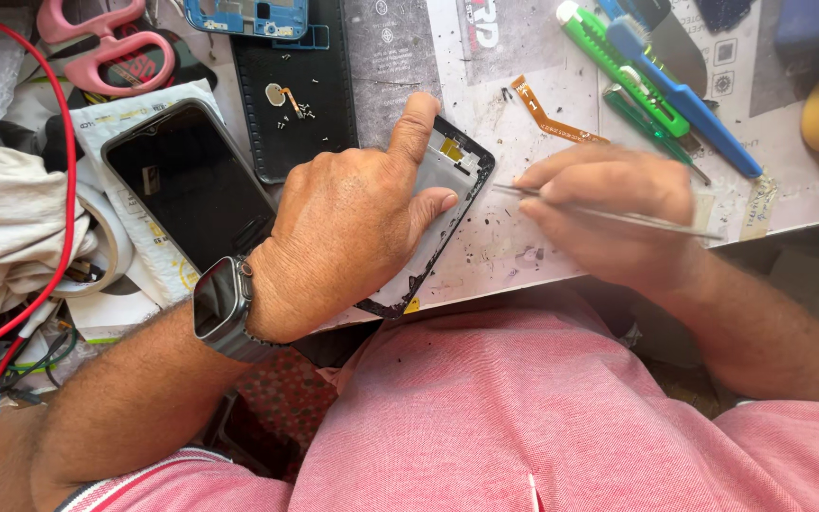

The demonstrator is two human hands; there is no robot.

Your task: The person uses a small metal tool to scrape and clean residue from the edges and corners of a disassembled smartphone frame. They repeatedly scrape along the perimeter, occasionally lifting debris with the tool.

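**Phone frame pinned, tweezers in the other hand**

Nearest to you is your pink shirt (523,417), and just above it the front edge of the bench (514,256). Your left hand (353,223), with a dark smartwatch (220,305) on its wrist, lies flat over a black phone frame (455,175). The thumb and forefinger are spread and press down on the frame, which sits tilted near the front edge of the bench, its lower end under your palm. Your right hand (609,213) is just beside the frame, on its right. Its fingers are pinched round thin metal tweezers (609,213) that lie almost level, the tip pointing left toward the frame; this hand is blurred.

To the left of your left hand a dark phone (187,180) lies screen up on a white sheet, with a red cable (66,171) curving past it. Beyond your hands a black back cover (300,85) carries a few tiny screws, and an orange flat cable (547,116) lies on the bench mat. Farther back, pink scissors (111,47) sit at the left, and a green cutter (618,64) and a blue-handled tool (684,100) at the right.
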